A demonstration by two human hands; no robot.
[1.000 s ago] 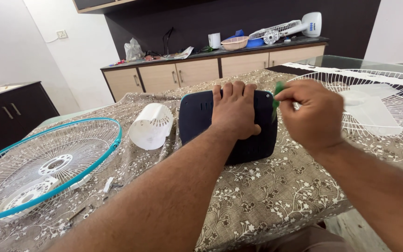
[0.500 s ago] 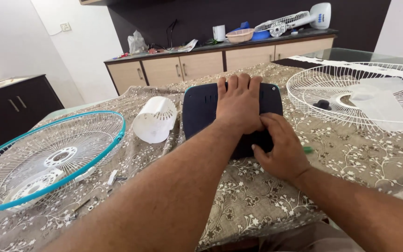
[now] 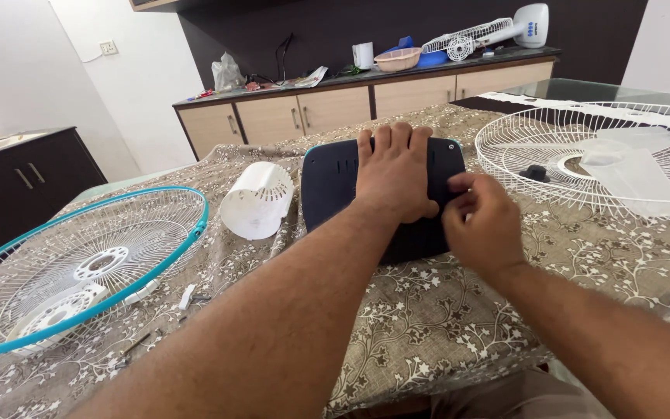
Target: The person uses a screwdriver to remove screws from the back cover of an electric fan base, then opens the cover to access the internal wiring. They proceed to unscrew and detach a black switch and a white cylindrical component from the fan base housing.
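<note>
The left hand [image 3: 394, 172] and forearm cover the middle of the dark blue fan base [image 3: 335, 186]; whether the pinched right hand [image 3: 481, 221] holds anything cannot be told. A white vented motor cover [image 3: 256, 200] lies left, a white fan guard [image 3: 583, 159] right. The base lies flat on the patterned tablecloth [image 3: 443, 310], under the left hand's flat, spread fingers.

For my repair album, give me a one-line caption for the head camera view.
Left hand flat on a dark blue fan base, right hand pinching at its edge, wire grilles either side.

Left hand [image 3: 393, 177] flat; right hand [image 3: 481, 225] pinching.
</note>
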